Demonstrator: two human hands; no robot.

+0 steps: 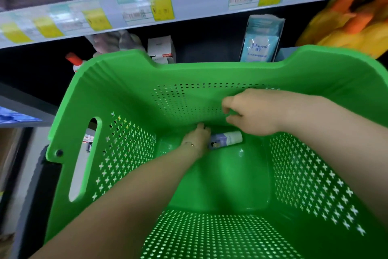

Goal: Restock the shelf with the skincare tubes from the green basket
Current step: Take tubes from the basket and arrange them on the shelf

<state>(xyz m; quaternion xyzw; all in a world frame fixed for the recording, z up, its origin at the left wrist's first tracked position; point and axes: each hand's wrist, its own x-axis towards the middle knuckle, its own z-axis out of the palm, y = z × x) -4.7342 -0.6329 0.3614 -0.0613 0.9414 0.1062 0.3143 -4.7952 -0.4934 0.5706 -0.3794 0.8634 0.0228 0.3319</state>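
A green basket (130,90) fills most of the view, tilted toward the shelf. One skincare tube (227,139), white and lilac with a small dark picture, lies on its side on the basket floor by the far wall. My left hand (196,138) reaches down to the floor with fingers stretched out. It rests against the tube's left end, and no closed grip shows. My right hand (254,111) hovers just above the tube's right end, fingers loosely curled and thumb apart, holding nothing.
The shelf edge (189,4) with yellow and white price tags runs above the basket. Behind the basket rim stand a white box (160,48), a pale blue pack (261,38), a red-capped bottle (73,60) and yellow-orange bags (352,25).
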